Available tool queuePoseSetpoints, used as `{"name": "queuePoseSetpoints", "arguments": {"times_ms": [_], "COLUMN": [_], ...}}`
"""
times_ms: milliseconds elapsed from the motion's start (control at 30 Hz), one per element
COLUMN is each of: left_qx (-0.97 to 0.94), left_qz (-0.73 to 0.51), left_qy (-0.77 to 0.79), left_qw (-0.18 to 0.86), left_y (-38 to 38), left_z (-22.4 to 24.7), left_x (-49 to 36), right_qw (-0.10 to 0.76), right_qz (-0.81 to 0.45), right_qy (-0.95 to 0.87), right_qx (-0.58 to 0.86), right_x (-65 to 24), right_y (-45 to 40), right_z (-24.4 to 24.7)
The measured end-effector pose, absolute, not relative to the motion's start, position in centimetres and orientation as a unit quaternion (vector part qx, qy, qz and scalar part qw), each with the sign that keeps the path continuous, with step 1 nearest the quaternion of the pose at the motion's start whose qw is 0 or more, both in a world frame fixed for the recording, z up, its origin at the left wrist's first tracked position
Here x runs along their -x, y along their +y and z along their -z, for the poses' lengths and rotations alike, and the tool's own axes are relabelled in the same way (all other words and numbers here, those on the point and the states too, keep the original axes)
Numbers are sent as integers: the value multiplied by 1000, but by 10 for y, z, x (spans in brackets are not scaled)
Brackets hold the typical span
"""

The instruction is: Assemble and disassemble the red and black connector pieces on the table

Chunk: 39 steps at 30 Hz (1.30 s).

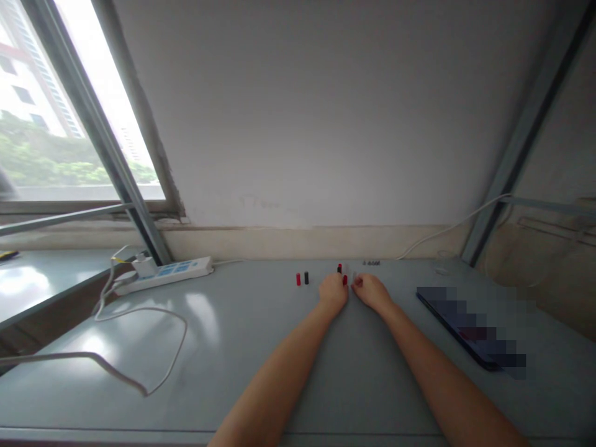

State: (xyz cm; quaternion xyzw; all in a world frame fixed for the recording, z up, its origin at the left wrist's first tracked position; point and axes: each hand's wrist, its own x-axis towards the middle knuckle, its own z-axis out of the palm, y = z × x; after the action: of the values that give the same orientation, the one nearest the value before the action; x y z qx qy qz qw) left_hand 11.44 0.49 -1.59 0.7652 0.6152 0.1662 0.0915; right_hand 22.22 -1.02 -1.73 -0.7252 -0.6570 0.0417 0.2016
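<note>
Both hands rest near each other toward the back of the grey table. My left hand (333, 293) is closed beside small red and black pieces; a red piece (345, 280) shows at its fingertips, and another red-topped piece (339, 267) stands just behind. My right hand (371, 290) is closed, its fingers curled at a small pale, clear piece (354, 276). To the left, a red cylinder (298, 279) and a black cylinder (306, 278) stand upright side by side. Several tiny dark pieces (371, 263) lie in a row behind my right hand.
A white power strip (179, 270) with a looping cable (181, 338) occupies the left side. At the right lies a dark, flat device (459, 329), partly pixelated. A clear round container (443, 261) stands near the wall. Metal posts rise at both sides.
</note>
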Motion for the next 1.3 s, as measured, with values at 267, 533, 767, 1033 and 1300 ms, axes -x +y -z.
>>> {"name": "queuePoseSetpoints", "arguments": {"times_ms": [267,533,767,1033,1300], "left_qx": [-752,-748,-744,-775,-824], "left_qz": [-165,-161,-154,-119,-65], "left_qy": [632,636,643,616,560], "left_qw": [89,94,100,72,54], "left_y": [3,1,4,-7,-33], "left_z": [12,6,7,3,0], "left_x": [-119,-121,-123,-115,-70], "right_qw": [201,200,198,164,184], "right_qz": [-30,-13,-7,-4,-58], "right_qy": [-650,-639,-636,-638,-711], "right_qx": [732,743,746,752,676], "right_x": [-221,-219,-218,-217,-203], "right_y": [-9,-8,-7,-14,-29], "right_z": [20,22,24,17,10]}}
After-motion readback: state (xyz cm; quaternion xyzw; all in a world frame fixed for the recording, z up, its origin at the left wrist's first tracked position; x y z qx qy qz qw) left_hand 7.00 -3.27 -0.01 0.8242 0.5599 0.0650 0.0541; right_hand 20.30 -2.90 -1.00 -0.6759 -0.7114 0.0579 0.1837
